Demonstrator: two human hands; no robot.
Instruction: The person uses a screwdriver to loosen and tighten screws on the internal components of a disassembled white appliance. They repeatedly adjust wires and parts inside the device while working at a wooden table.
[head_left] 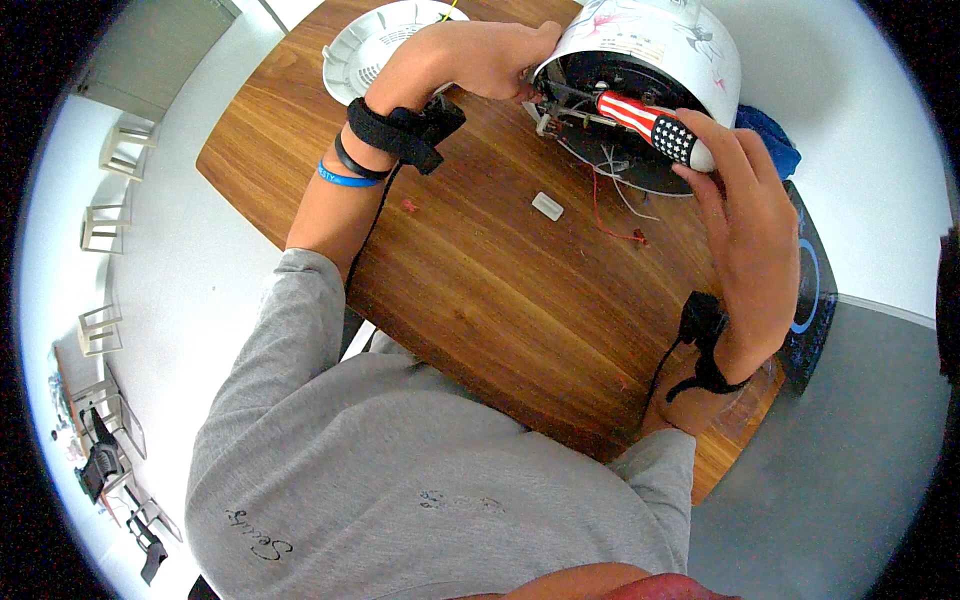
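A white appliance with a floral print, probably a rice cooker (690, 50), lies on its side on the table, its open underside showing dark metal and wiring. My right hand (757, 235) grips a screwdriver (645, 125) by its red, white and black star-patterned handle. The shaft reaches left across the opening, toward the fingers of my left hand (500, 60). Those fingers are closed at the left edge of the opening; what they pinch is hidden. Loose red and white wires (603, 205) hang from the underside onto the wood.
A white vented round cover (368, 52) rests at the far left of the wooden table (480, 290). One small white block (547, 206) lies mid-table. Blue cloth (768, 140) sits behind the appliance, and a dark panel with a blue ring (812, 300) stands beyond the right edge.
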